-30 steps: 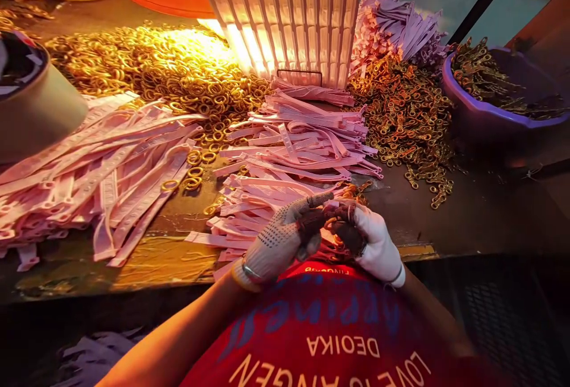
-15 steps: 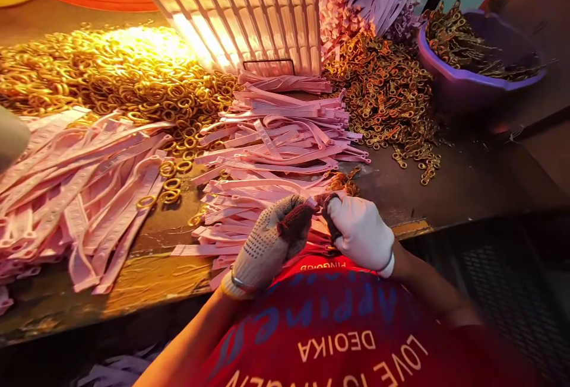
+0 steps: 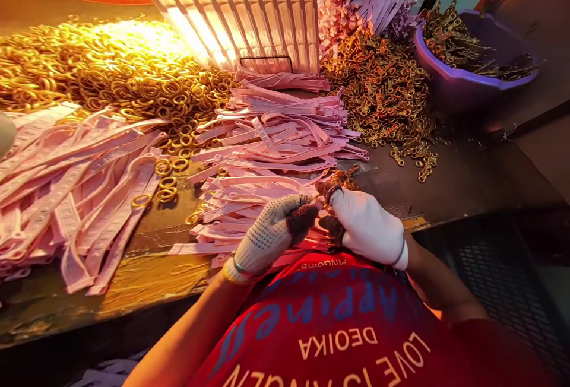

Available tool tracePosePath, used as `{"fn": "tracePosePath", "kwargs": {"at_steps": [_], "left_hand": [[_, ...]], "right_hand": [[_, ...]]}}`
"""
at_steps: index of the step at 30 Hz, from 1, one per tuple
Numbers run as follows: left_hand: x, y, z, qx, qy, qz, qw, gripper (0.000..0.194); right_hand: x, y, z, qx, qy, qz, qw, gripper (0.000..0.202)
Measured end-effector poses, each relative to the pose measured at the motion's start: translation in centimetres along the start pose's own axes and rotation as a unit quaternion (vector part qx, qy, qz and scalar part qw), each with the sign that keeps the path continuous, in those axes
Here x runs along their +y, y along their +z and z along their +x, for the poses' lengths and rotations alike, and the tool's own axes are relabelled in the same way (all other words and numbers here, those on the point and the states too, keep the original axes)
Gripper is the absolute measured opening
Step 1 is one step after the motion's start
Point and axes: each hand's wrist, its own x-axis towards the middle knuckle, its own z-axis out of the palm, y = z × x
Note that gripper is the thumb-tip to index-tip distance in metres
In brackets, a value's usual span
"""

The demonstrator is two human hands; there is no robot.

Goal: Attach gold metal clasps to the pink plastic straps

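Observation:
My left hand (image 3: 276, 232), in a dotted knit glove with dark fingertips, is closed at the near right part of the middle pile of pink straps (image 3: 262, 155). What its fingers pinch is too small to make out. Close beside it, my right hand (image 3: 363, 221) wears a white glove with dark fingertips. Its thumb and index finger are bent towards my left hand, and anything between them is hidden. Small brass clasps (image 3: 350, 178) lie just beyond my fingers.
Gold rings (image 3: 111, 72) are heaped at the back left, with more pink straps (image 3: 75, 197) in front. A translucent ribbed panel (image 3: 249, 13) stands behind the middle pile. Brass clasps (image 3: 387, 96) and a purple basin (image 3: 472, 78) are at the right.
My right hand has shifted slightly right and its fingers have spread a little from my left hand. The pink piece between my fingertips is less visible. The view has shifted slightly.

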Motion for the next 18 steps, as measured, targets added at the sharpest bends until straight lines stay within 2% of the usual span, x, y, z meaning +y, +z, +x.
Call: {"fn": "tracePosePath", "kwargs": {"at_steps": [4, 6, 10, 13, 16, 17, 18], "left_hand": [[0.1, 0.6, -0.7, 0.028, 0.075, 0.118, 0.99, 0.038], [-0.2, 0.7, -0.8, 0.037, 0.092, 0.168, 0.981, 0.035], [-1.0, 0.9, -0.2, 0.026, 0.095, 0.215, 0.971, 0.03], [-0.3, 0.6, 0.4, -0.003, 0.097, 0.231, 0.968, 0.03], [1.1, -1.6, 0.0, -0.032, 0.098, 0.262, 0.959, 0.027], [1.4, -3.1, -0.4, -0.032, 0.095, 0.273, 0.957, 0.024], [1.4, -4.9, -1.0, -0.01, 0.084, 0.291, 0.953, 0.023]], "right_hand": [[0.3, 0.4, 0.3, -0.051, 0.015, -0.004, 0.999, 0.04], [0.5, 1.2, 0.4, -0.061, -0.005, -0.012, 0.998, 0.036], [0.8, 2.9, 0.4, -0.048, -0.074, -0.012, 0.996, 0.027], [1.1, 3.3, 0.5, -0.027, -0.092, 0.001, 0.995, 0.023], [1.4, 3.0, 0.4, -0.021, -0.102, 0.003, 0.995, 0.024], [1.5, 2.9, 0.3, -0.018, -0.1, -0.001, 0.995, 0.025], [1.6, 2.8, 0.2, -0.013, -0.09, -0.004, 0.996, 0.026]]}}
